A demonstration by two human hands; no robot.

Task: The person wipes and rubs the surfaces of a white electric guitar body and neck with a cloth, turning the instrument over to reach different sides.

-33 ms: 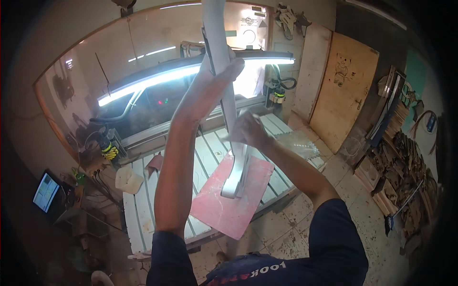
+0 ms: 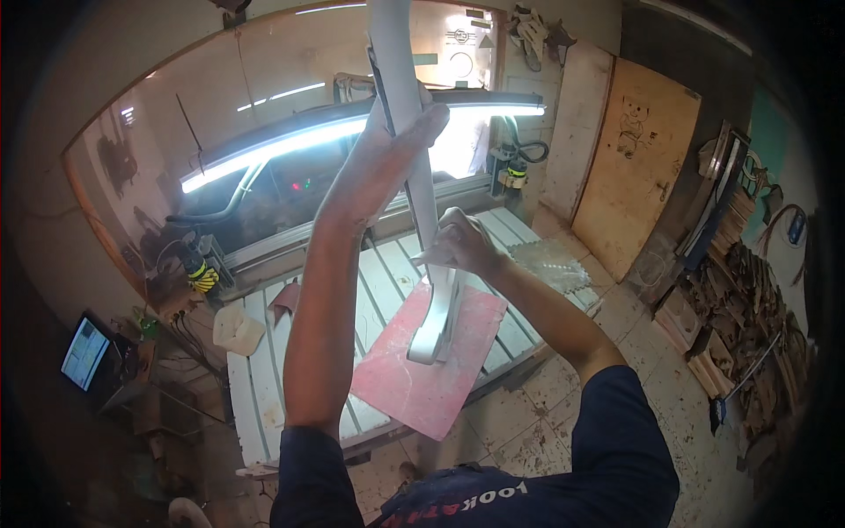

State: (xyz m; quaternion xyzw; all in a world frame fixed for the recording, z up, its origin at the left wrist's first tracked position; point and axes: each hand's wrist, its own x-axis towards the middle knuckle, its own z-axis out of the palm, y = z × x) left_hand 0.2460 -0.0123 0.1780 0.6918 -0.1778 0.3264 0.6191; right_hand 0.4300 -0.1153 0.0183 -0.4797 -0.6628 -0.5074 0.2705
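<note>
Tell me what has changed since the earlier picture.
The right hand, blurred earlier, now shows sharply at nearly the same spot along the long white piece. The piece's upper end has shifted very slightly left. Nothing was visibly taken up or let go. The left hand keeps its grip; the pink sheet and slatted table stayed put.

a bright light strip (image 2: 282,148) glows left of a tan door (image 2: 635,202), above stained floor tiles (image 2: 563,392).
</note>
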